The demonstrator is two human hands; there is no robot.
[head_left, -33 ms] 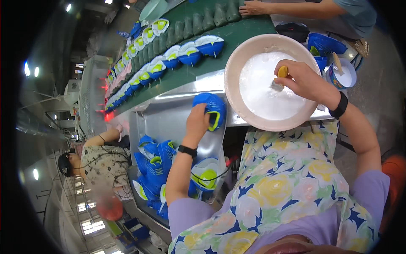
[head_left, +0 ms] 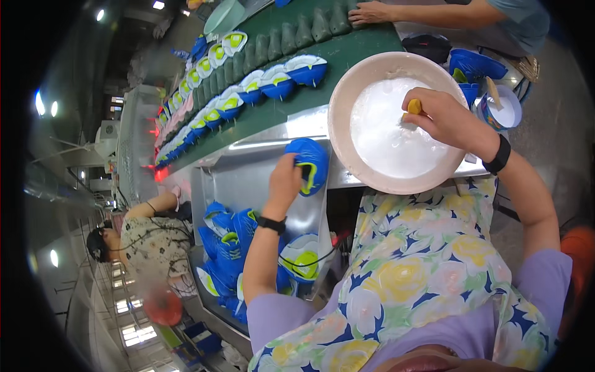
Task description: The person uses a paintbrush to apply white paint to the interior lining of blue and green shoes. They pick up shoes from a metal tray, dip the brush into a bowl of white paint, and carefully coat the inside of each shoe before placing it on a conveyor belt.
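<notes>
My left hand (head_left: 285, 181) is closed on the edge of a blue shoe upper (head_left: 313, 162) with a yellow-green lining around its opening. It holds the upper over the metal tray, just left of a big pale pink basin (head_left: 343, 139). White liquid (head_left: 384, 133) covers the basin's bottom. Over that liquid, my right hand (head_left: 441, 118) grips a brush (head_left: 414, 106) by its yellow handle. The bristles are down at the liquid, partly hidden by my fingers. More blue shoe uppers (head_left: 228, 248) lie heaped in the tray below my left hand.
A green conveyor belt (head_left: 347, 59) carries rows of blue-and-white uppers (head_left: 276, 80) and dark shoe lasts (head_left: 288, 37). At the far side, a co-worker's hand (head_left: 370, 12) touches a last. A small tub (head_left: 505, 111) with a stick stands right of the basin. Another person (head_left: 155, 239) is at the left.
My left hand and the shoe upper have shifted very slightly. In my right hand, the brush has tilted a little and its bristles sit slightly higher in the picture.
</notes>
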